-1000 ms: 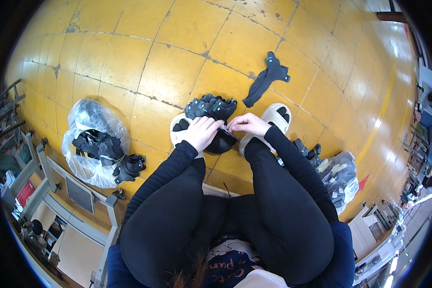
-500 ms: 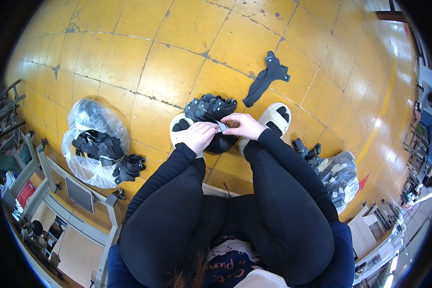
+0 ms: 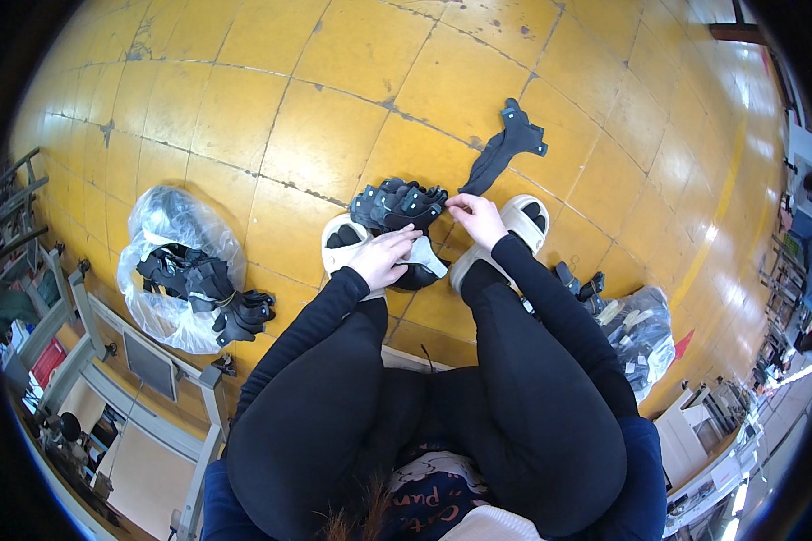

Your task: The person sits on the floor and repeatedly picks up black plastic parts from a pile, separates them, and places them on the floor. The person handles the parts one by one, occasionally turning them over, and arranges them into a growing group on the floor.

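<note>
My left hand [image 3: 383,259] is closed on a light grey cloth piece [image 3: 428,258], which spreads out to the right of its fingers. Beneath it shows a rounded black thing [image 3: 415,278]. Just beyond, on the floor between my feet, lies a heap of black fabric pieces [image 3: 392,204] with small pale marks, perhaps socks. My right hand [image 3: 478,221] is at the heap's right edge, its fingertips drawn together; what they pinch, if anything, is too small to make out. Farther right a similar black fabric piece [image 3: 505,144] lies alone on the floor.
A clear plastic bag [image 3: 185,212] with black bundles spilling out sits at left. Another filled plastic bag [image 3: 638,338] lies at right, beside my leg. My beige slippers [image 3: 525,225] flank the heap. A metal-framed table [image 3: 144,410] stands at lower left on the yellow tiled floor [image 3: 334,126].
My hands have parted: the right has moved up and right to the heap's edge. The left stays low, and the light grey piece now lies spread out and more visible.
</note>
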A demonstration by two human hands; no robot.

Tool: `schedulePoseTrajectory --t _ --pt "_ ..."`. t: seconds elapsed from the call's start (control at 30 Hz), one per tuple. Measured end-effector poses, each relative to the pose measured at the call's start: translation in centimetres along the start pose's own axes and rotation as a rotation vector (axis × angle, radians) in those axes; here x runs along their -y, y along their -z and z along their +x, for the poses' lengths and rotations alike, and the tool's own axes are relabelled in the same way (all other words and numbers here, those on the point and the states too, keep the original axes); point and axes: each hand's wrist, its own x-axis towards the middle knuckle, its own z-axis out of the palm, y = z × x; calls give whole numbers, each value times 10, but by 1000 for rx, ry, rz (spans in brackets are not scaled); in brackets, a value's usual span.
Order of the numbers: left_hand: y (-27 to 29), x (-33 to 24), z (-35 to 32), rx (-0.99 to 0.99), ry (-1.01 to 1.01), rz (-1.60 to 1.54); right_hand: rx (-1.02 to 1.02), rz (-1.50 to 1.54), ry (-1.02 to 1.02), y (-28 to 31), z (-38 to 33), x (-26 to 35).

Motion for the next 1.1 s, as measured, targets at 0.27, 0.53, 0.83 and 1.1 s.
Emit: schedulePoseTrajectory --t 0.27,0.53,0.83,1.1 --pt "-9 -2 14 -322 494 -544 340 266 27 3 -19 11" --pt "-11 20 21 -465 427 -677 378 357 27 1 -14 23" --pt "-10 20 18 -344 459 -858 487 150 40 2 -11 18" --pt "-12 22 16 -301 496 -969 1118 134 -14 26 -17 41"
